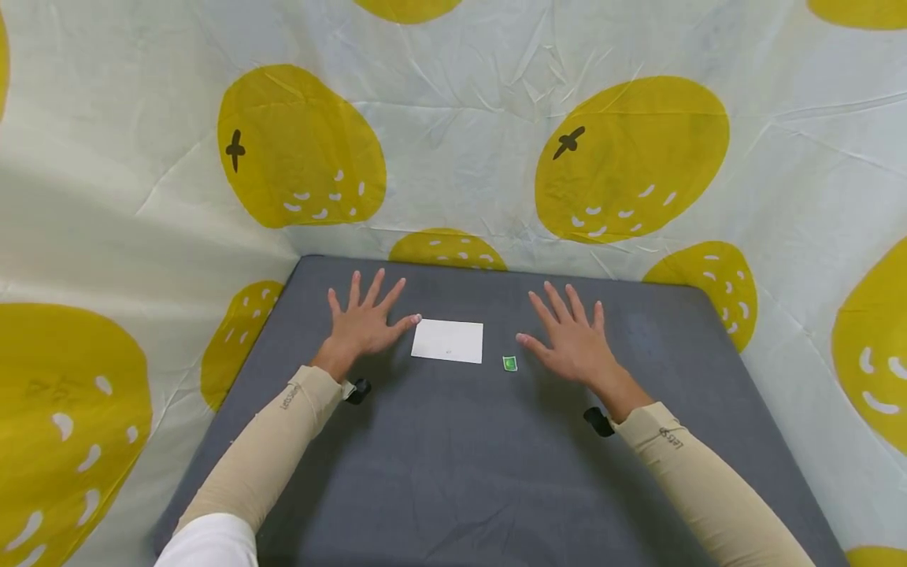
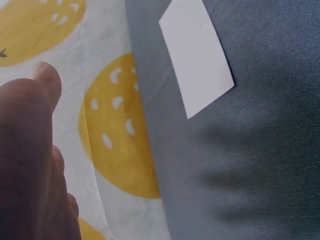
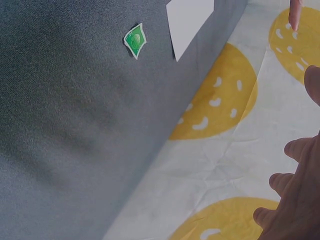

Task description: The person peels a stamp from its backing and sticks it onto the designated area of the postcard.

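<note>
A white card (image 1: pixel 448 342) lies flat on the grey cloth-covered surface, near the middle in the head view. Just to its right lies a small green sticker (image 1: pixel 509 364) with a white border. My left hand (image 1: pixel 363 324) is spread over the surface left of the card, its thumb tip overlapping the card's upper left corner in the head view. To the right of the sticker my right hand (image 1: pixel 572 340) is held out with fingers spread, holding nothing. Both wrist views show the card (image 2: pixel 197 60) apart from the fingers; the right wrist view also shows the sticker (image 3: pixel 135 41).
The grey surface (image 1: pixel 453 457) reaches back to a pale fabric wall (image 1: pixel 453 157) printed with large yellow fruit shapes, which also hangs along the left and right sides. Dark wrist devices sit below both hands, and shadows of the arms fall on the cloth.
</note>
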`<state>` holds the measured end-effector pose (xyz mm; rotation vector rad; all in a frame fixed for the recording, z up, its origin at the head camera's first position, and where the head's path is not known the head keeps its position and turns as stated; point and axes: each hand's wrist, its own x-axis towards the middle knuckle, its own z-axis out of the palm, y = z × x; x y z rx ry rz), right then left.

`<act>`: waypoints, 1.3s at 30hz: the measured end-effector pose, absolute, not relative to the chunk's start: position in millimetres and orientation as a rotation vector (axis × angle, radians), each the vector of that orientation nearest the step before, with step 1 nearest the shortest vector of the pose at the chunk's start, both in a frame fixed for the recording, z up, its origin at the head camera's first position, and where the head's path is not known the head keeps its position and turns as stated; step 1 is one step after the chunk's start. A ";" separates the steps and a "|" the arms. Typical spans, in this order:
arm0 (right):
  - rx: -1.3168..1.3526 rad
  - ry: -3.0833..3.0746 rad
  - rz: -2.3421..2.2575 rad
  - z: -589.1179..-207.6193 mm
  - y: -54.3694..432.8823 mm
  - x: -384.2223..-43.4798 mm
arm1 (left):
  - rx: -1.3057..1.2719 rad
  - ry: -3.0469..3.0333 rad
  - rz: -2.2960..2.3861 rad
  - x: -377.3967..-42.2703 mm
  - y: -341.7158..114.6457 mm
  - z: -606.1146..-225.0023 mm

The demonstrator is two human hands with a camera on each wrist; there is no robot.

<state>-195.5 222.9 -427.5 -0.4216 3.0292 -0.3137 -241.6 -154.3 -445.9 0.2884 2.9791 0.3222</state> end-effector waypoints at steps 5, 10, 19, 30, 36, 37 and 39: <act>-0.428 3.042 -0.310 -431.7 222.5 -194.1 | 0.288 2.976 0.324 -240.9 -155.1 -448.7; -0.430 3.039 -0.324 -433.6 221.3 -193.6 | 0.286 2.978 0.310 -241.8 -156.1 -453.5; -0.421 3.026 -0.318 -436.3 221.2 -193.9 | 0.292 2.976 0.360 -240.7 -154.6 -459.8; -0.445 3.024 -0.326 -440.6 219.1 -192.7 | 0.303 2.986 0.357 -236.5 -154.4 -465.4; -0.442 3.027 -0.323 -445.4 217.3 -191.5 | 0.299 2.993 0.351 -236.2 -155.4 -469.6; -0.441 3.028 -0.318 -446.5 217.0 -191.6 | 0.298 2.995 0.350 -236.4 -155.7 -470.2; -0.441 3.028 -0.316 -448.5 216.4 -191.6 | 0.296 2.992 0.349 -236.5 -155.9 -471.1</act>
